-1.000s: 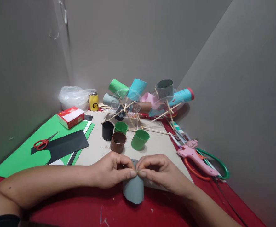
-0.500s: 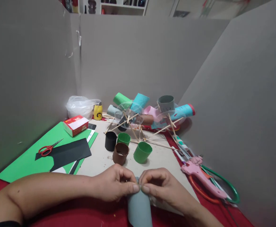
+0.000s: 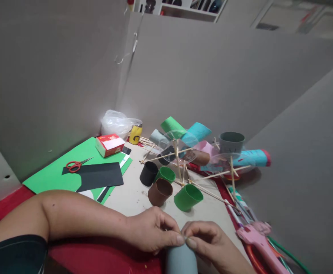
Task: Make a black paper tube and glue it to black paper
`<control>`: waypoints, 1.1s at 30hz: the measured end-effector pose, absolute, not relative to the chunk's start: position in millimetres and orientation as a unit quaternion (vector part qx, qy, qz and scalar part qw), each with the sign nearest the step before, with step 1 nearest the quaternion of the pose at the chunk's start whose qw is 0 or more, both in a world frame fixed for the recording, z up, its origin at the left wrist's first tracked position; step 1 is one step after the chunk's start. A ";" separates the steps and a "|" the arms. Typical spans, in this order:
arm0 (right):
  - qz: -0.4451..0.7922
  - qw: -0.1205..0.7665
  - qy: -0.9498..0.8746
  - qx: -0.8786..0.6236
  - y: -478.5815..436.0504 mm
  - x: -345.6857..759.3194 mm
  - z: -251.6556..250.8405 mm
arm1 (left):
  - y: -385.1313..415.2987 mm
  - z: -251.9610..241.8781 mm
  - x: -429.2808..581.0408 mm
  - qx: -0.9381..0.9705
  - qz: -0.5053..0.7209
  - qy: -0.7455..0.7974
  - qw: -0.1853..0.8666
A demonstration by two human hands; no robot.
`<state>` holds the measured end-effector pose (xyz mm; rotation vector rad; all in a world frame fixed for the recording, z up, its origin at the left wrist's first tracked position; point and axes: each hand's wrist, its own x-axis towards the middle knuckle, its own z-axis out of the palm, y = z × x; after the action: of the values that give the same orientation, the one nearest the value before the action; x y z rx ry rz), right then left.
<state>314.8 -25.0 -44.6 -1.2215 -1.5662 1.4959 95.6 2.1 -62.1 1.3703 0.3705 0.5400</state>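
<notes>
A grey-blue paper tube [image 3: 181, 260] stands at the bottom of the view, its lower end cut off by the frame. My left hand [image 3: 157, 232] pinches its upper rim from the left, thumb against forefinger. From the right, my right hand [image 3: 208, 241] pinches the same rim, and the two thumb tips nearly touch. Just beyond my hands are a green paper ring [image 3: 187, 198] and a brown paper ring [image 3: 160, 192]. Behind these sit a black paper ring [image 3: 148, 174] and another green ring [image 3: 166, 174].
Red-handled scissors [image 3: 74, 166] and a black sheet [image 3: 102, 176] lie on green card [image 3: 52, 173] at left, beside a red box [image 3: 109, 145]. A stick-and-plastic wheel structure [image 3: 176, 146] stands behind the rings. A pink glue gun [image 3: 257, 243] lies at right. Grey panels [image 3: 212, 76] enclose the table.
The view has turned left and tilted, so everything sits further right in the frame. Both hands keep their pinch on the tube's rim.
</notes>
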 end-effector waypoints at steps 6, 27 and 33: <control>0.641 0.377 -0.494 -0.450 -24.9 323.9 -58.7 | 5.8 -61.2 96.6 0.588 0.245 0.164 0.753; 0.566 0.353 -0.580 -0.467 -26.7 331.7 -45.4 | 6.4 -57.2 95.8 0.589 0.228 0.151 0.760; 0.536 0.288 -0.635 -0.477 -30.1 322.1 -37.3 | 4.0 -57.3 95.0 0.605 0.228 0.148 0.748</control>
<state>322.1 -30.1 -37.3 -1.2729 -1.6950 1.4323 95.0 4.0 -57.3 1.3242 0.3234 0.4993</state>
